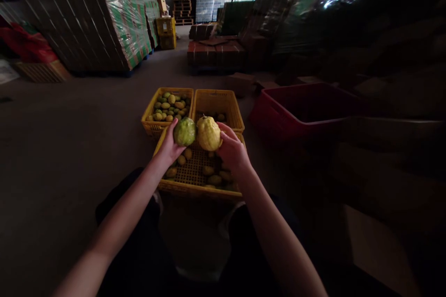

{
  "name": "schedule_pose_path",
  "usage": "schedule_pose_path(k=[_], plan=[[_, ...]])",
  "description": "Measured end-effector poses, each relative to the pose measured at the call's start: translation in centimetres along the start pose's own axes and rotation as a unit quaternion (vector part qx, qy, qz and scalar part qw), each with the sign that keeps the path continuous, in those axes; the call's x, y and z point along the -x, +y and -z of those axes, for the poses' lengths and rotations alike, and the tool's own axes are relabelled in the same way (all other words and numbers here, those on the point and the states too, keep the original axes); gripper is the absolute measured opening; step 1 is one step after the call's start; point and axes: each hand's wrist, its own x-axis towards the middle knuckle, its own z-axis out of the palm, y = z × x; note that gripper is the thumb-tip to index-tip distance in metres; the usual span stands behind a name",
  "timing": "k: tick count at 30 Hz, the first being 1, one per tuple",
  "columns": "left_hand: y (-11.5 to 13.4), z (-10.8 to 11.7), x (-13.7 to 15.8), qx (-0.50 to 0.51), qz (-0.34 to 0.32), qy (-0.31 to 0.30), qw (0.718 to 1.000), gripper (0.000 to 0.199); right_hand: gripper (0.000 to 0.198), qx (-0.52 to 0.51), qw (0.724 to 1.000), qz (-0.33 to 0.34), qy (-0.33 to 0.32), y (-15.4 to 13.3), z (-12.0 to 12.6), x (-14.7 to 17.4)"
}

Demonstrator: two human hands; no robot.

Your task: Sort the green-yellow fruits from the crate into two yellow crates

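My left hand [171, 143] is closed around a bumpy green citron [185, 132]. In my right hand [232, 146] is a knobbly yellow citron [209, 133] with a short stem on top. Both fruits are held side by side, close together, above the near yellow crate [188, 189]. Several yellowish fruits [215, 179] lie inside that crate, in groups at its left and right. Behind it, the far left crate [149, 123] holds many green and yellow fruits [167, 106]. A few dark fruits [220, 117] sit low in the far right crate [218, 93].
A large red bin [278, 111] stands to the right of the crates. Cardboard boxes [216, 53] are stacked ahead on the floor. Wrapped pallet stacks [121, 14] rise at the left and right. At the lower right lies a cardboard piece [378, 246].
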Motion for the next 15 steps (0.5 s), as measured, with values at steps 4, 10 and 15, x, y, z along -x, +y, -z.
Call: schedule_pose_path(k=[4,10,15], plan=[[-0.1,-0.1,0.3,-0.021,0.027,0.043,0.999,0.032,0.025,-0.017,1.000,-0.011,0.000,0.0,-0.5,0.1],[-0.1,-0.9,0.9,-0.017,0.040,0.057,0.997,0.026,0.028,-0.033,0.996,-0.067,0.050,0.7,-1.2,-0.4],[0.2,-1.5,1.7,-0.032,0.054,0.025,0.998,0.023,0.035,-0.012,0.995,-0.083,0.046,1.1,-1.7,-0.1]])
